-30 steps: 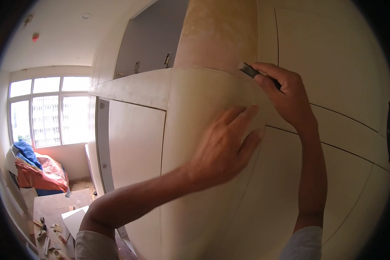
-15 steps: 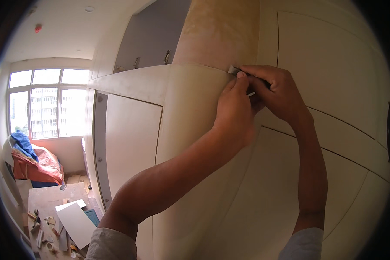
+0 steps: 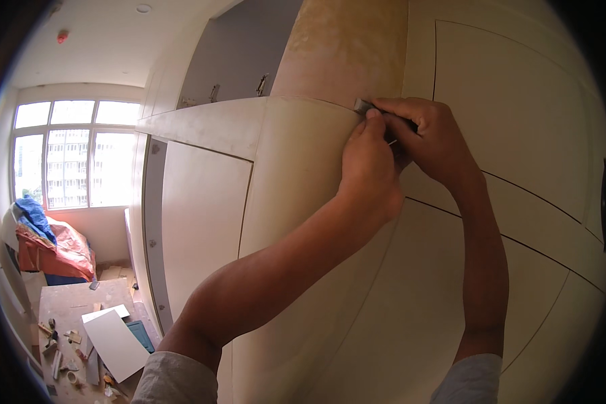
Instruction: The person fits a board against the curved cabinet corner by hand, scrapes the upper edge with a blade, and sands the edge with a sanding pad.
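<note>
Both hands are raised to the seam where the cream curved panel [image 3: 303, 155] meets the tan, patchy surface [image 3: 347, 50] above it. My right hand [image 3: 432, 140] is closed around a small dark tool with a flat grey end [image 3: 363, 106]; most of its body is hidden in the fingers, so its exact kind does not show. The grey end rests at the seam. Just below it, my left hand [image 3: 372, 158] is closed, its thumb and fingertips pressed at the tool near that end. Whether it grips the tool or only steadies it is hidden.
Flat cream cabinet doors [image 3: 505, 81] with dark gaps stand to the right. An open grey compartment [image 3: 239, 54] with metal hinges lies upper left. Below left, a work table [image 3: 60, 296] bears white boards [image 3: 118, 343] and scraps. Orange and blue sheeting [image 3: 57, 246] lies by the window.
The view has shifted slightly. My left hand sits a touch further right, while both hands stay at the same seam with the tool in nearly the same position.
</note>
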### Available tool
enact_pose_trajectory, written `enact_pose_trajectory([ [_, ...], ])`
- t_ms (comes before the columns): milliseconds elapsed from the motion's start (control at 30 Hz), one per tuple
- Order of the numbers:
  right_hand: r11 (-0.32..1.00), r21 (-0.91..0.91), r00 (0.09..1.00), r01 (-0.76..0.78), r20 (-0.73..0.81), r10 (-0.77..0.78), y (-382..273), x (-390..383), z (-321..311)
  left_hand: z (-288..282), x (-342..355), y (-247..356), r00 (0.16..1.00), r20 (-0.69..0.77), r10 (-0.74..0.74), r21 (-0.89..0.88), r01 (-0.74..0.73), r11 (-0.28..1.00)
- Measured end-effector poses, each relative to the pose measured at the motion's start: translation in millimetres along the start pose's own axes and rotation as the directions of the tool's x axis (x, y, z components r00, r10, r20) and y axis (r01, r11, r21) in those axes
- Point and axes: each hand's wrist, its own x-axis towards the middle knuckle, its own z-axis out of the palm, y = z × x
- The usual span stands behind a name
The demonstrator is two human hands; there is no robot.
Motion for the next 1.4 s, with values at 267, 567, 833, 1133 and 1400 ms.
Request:
enact_pose_trajectory([
  [267, 1.0, -0.015, 1.0, -0.023, -0.012, 0.023, 0, -2, 1, -2, 4, -1, 1.0, 0.01, -0.002, -0.008, 0.002, 1.0],
  [567, 0.996, -0.057, 0.997, -0.071, 0.005, 0.072, 5, -4, -2, 0, 3, -6, 1.0, -0.003, 0.014, 0.018, -0.014, 1.0],
  [833, 0.987, -0.158, 0.999, -0.01, -0.035, 0.005, 9, -6, -2, 2, 6, -8, 0.999, -0.033, 0.008, 0.075, -0.006, 0.997],
  [1133, 0.988, -0.148, 0.998, -0.047, -0.045, 0.041, 11, -9, 0, -3, 14, -13, 0.999, -0.046, -0.011, 0.129, 0.017, 0.992],
  [1400, 0.952, -0.305, 1.0, -0.029, -0.009, 0.027, 16, -16, -3, -1, 25, -25, 0.99, -0.113, -0.08, 0.179, 0.1, 0.979],
])
